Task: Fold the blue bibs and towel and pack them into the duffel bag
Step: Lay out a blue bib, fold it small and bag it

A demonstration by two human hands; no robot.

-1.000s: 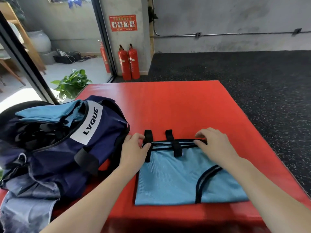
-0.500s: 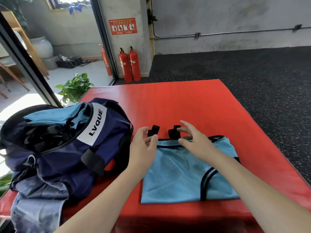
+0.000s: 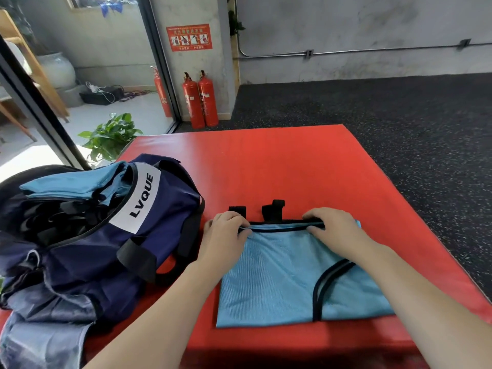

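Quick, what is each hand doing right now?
Left hand: pinches the far edge of the blue bib.
Right hand: grips the same edge.

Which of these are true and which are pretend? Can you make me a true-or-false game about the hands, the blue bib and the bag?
1. Both hands, left hand and right hand, grip the far edge of the blue bib. True.
2. The bib lies on a green mat. False: the mat is red.
3. The duffel bag is zipped shut. False: it gapes open.
4. The bag sits left of the bib. True.
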